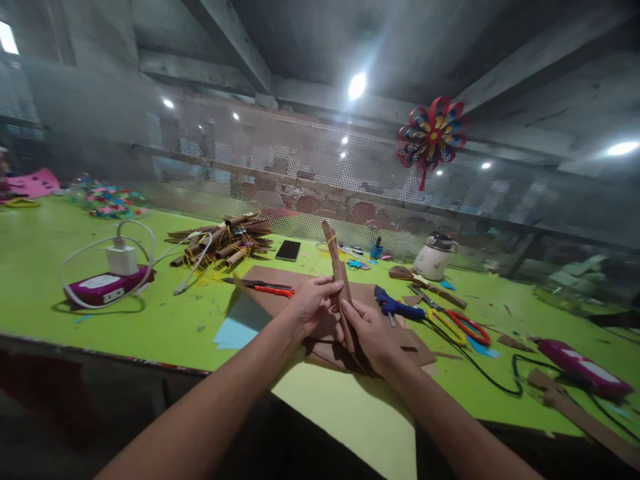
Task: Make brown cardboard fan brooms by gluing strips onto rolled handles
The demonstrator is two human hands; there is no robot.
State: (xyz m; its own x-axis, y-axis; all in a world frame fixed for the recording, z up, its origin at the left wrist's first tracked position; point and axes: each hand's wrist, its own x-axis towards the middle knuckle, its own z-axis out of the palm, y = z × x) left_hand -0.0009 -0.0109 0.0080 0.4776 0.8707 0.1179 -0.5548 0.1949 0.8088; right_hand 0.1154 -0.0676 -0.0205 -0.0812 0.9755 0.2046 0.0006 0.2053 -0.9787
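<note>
Both hands hold a brown paper roll [331,243] that stands tilted, with a yellow band near its top. My left hand [316,304] pinches its left side, thumb and fingers closed. Lower down, my right hand [369,328] grips the roll from the right. Under the hands lie brown paper sheets [267,277], a light blue sheet [236,323] and a pale yellow sheet [350,410] reaching past the table edge. Red-handled scissors [274,289] rest left of the hands. A blue glue gun [400,307] lies right of them, beside scissors with yellow and red handles [469,327].
Brown paper rolls with yellow ties [233,243] are piled at back left, near a black phone [289,251]. Purple power strips [103,287] with cables sit on both sides of the green table [170,327]. A white jar [433,259] stands before a perforated screen [280,180].
</note>
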